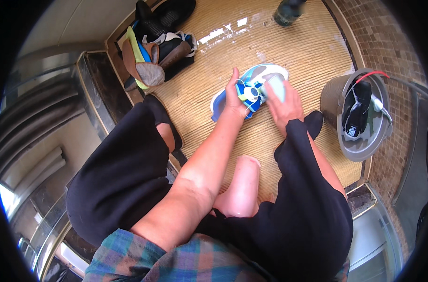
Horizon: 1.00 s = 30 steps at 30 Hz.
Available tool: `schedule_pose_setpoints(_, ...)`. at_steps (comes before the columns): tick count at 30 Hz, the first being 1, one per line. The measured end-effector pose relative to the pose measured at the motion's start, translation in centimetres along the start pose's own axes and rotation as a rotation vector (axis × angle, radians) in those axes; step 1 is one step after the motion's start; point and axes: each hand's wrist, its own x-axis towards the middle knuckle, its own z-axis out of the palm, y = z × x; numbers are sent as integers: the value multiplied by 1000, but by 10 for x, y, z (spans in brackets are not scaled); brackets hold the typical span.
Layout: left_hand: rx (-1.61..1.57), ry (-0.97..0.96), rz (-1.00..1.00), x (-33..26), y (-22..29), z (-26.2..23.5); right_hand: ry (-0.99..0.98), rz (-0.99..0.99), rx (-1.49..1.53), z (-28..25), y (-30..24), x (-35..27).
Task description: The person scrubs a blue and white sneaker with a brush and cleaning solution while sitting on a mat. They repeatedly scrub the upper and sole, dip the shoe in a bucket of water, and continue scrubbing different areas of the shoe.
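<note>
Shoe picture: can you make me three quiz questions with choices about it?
1. Where is the bucket?
A. Right of the hands
B. On the shoe pile
C. Behind the person

2. What colour is the shoe being held?
A. Red
B. Blue and white
C. All black

3. What is the left hand doing?
A. Hanging free
B. Gripping the shoe
C. Reaching into the bucket

Answers: 1 A, the bucket stands at the right edge of the mat. 2 B, blue sides and white sole show. 3 B, its fingers wrap the shoe while the right hand presses a pale thing, maybe a sponge, on it.
</note>
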Motion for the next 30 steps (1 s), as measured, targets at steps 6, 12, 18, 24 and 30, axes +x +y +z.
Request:
schedule_pose_setpoints(6,-54,-80,-36,8,-4,-3,37,174,-244,9,43,31)
schedule_pose_setpoints(12,-28,-114,-30,4,-1,-4,74,192,40,-6,19,43)
schedule_pose_setpoints(18,-62,-70,11,10,-6,-6,-54,-14,-124,12,6,56)
schedule_pose_setpoints(24,-22,-92,-12,5,-4,-2,-104,203,-129,10,49,82)
schedule_pose_setpoints(30,-90,-103,-24,7,1,-12,-97,-14,119,8,-15,68)
